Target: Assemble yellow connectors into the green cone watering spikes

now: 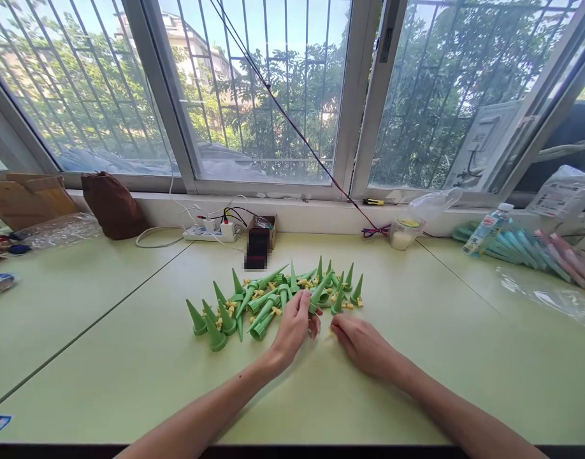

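Note:
A heap of several green plastic cone spikes with small yellow parts lies on the pale green table. My left hand is closed round one green cone at the near edge of the heap. My right hand rests on the table just right of it, fingers curled, pinching a small yellow piece at its fingertips.
A white power strip with cables, a small dark box and a brown pouch sit by the window sill. A lidded jar, a bottle and packets of teal and pink items lie at the right. Cardboard is at the far left.

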The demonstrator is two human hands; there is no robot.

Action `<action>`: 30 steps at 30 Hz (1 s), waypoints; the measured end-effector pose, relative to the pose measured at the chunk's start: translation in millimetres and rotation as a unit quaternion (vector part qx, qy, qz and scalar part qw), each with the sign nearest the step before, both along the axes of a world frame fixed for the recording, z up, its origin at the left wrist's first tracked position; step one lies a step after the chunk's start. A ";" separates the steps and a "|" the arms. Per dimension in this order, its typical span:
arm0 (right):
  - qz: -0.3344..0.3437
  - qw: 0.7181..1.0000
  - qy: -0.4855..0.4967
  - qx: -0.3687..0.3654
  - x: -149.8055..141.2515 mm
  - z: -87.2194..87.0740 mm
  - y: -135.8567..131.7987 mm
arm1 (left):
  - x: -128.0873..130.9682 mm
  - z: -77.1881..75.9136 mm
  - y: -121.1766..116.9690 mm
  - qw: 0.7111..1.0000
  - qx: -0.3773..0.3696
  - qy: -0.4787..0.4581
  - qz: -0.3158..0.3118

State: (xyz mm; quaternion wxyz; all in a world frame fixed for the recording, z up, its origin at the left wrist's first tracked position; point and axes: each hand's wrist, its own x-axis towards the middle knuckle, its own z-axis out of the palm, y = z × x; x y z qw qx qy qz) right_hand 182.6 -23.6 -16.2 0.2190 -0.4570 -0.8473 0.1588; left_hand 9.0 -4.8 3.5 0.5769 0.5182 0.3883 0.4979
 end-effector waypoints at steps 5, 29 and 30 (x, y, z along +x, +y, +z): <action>-0.008 0.998 0.065 -0.017 0.3 -0.4 0.8 | -8.1 -3.2 10.7 0.999 0.004 -0.007 0.053; -0.038 0.956 0.290 0.015 0.1 0.3 6.1 | 0.8 8.0 -9.5 0.997 -0.039 -0.028 -0.061; -0.039 0.954 0.297 0.013 0.3 -0.2 5.9 | 1.4 7.5 -9.3 0.997 -0.038 -0.033 -0.058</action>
